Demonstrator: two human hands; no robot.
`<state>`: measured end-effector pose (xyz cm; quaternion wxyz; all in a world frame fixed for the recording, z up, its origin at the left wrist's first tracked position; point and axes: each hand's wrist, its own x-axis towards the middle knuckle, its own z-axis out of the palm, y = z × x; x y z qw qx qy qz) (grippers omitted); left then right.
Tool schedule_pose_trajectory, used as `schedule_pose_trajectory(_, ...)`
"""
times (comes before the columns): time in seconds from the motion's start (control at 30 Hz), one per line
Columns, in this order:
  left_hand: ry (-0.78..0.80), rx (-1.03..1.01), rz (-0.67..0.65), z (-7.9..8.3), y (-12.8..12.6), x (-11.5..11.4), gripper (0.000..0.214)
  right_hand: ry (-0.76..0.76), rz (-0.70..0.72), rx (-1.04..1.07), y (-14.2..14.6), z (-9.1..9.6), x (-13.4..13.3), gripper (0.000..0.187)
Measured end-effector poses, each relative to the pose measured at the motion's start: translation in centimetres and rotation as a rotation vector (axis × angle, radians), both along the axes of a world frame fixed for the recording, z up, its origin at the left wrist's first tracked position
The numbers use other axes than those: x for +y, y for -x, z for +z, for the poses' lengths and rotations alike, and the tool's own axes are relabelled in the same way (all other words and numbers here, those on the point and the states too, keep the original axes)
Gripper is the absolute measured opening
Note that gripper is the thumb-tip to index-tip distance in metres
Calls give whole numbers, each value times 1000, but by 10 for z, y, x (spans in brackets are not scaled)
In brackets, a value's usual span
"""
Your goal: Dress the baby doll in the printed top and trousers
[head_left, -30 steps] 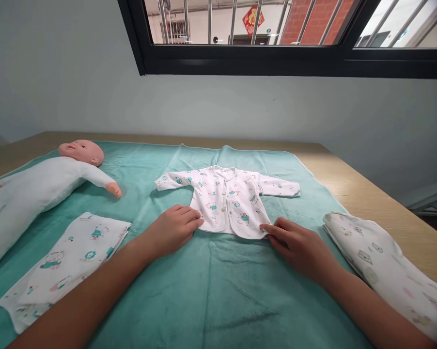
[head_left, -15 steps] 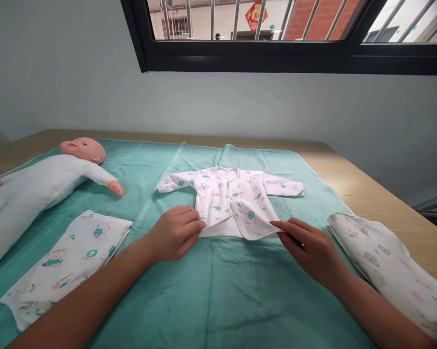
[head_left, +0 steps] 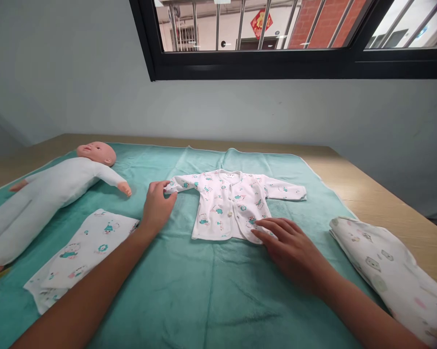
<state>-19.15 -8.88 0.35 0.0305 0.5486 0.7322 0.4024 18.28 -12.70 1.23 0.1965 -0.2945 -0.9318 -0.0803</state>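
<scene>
A white baby jacket (head_left: 218, 208) with a small green and pink print lies spread, front up, sleeves out to both sides. My left hand (head_left: 158, 207) is at the cuff of its left-side sleeve, thumb and fingers apart around the cuff's end. On the lower right front of the jacket rests my right hand (head_left: 289, 247), fingers stretched out near the hem. Beneath everything is a green towel (head_left: 189, 291). A folded cloth (head_left: 91, 242) with a matching print lies under and beside my left forearm.
A baby doll (head_left: 58, 189) in a white suit lies at the left. Near my right forearm is a folded white cloth (head_left: 382, 266) with animal prints. The wooden table (head_left: 382, 203) borders the towel, with a wall and barred window (head_left: 262, 63) behind.
My left hand has let go of the jacket's hem and moved up and left to the sleeve cuff. My right hand has released the hem corner and flattened onto the front. The hem lies straighter.
</scene>
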Motion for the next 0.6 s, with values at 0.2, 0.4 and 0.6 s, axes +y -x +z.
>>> schedule_pose_trajectory(0.2, 371, -113, 147, 18, 18, 24, 45, 44, 64, -17, 8, -1, -6, 41)
schedule_pose_trajectory(0.4, 511, -96, 92, 40, 25, 38, 45, 40, 58, 52, 10, -11, -3, 28)
schedule_pose_trajectory(0.6, 177, -60, -20, 51, 29, 44, 33, 63, 43, 146, 11, -17, -7, 29)
